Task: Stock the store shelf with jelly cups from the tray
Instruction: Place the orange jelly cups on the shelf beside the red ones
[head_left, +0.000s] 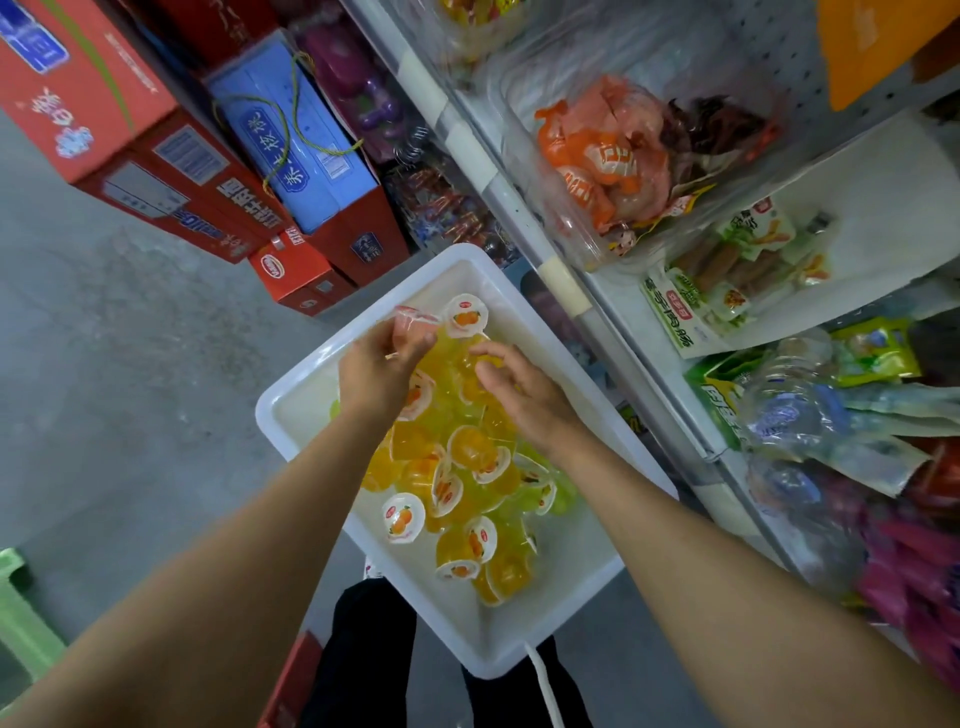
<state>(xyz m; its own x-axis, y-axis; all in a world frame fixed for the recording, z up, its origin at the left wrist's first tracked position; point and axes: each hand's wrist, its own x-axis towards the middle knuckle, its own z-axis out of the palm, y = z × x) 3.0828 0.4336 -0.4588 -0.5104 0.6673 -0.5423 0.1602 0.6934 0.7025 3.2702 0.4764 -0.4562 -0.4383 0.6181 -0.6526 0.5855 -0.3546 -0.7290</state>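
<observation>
Grey concrete floor (119, 332), white tray (291, 415), snack-filled shelf (524, 208) (left hand (379, 374) pinching pink jelly cup (410, 325), right hand (524, 395) loosely spread).

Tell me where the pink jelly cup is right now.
In the head view the pink jelly cup is pinched in the left hand, over the far end of the white tray, just left of an orange-lidded cup.

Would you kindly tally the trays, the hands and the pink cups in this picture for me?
Tray: 1
Hands: 2, the left hand and the right hand
Pink cup: 1, held in the left hand's fingers
Total: 4
</observation>
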